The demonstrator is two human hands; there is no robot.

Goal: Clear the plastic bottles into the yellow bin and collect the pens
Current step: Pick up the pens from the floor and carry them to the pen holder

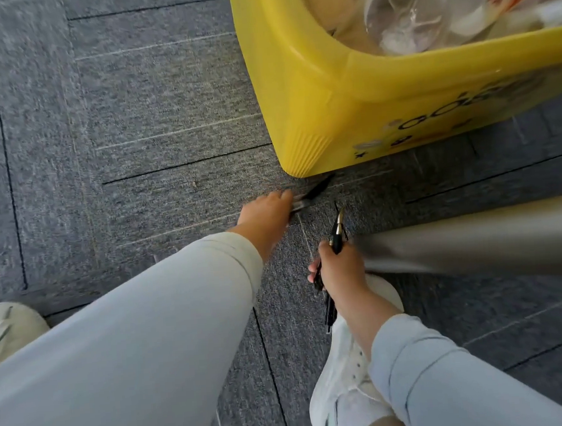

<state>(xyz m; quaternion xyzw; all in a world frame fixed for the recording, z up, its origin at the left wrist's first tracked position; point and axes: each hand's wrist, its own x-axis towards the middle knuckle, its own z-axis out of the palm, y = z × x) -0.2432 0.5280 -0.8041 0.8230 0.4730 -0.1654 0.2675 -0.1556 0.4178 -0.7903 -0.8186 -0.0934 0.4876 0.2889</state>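
Clear plastic bottles (405, 11) already lie inside the yellow plastic bin (349, 108), so that part looks done. The right hand (341, 268) grips several black pens (336, 235); the left hand (264, 214) seems, through blur, to pinch another dark pen (314, 190) off grey carpet tiles (133, 123) near the bin's bottom corner.

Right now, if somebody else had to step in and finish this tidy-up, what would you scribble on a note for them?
Left hand: down at the carpet, fingers on a blurred dark pen near the corner of the yellow bin; whether it is lifted yet, I cannot tell.
Right hand: closed around a bundle of pens, tips pointing up.
Bin: stands on the carpet, clear plastic bottles already inside.
Done: bottles binned, as far as this view shows; several pens gathered.
Left: secure the pen by the bin and add it to the bundle. Check the floor beyond this view for more.
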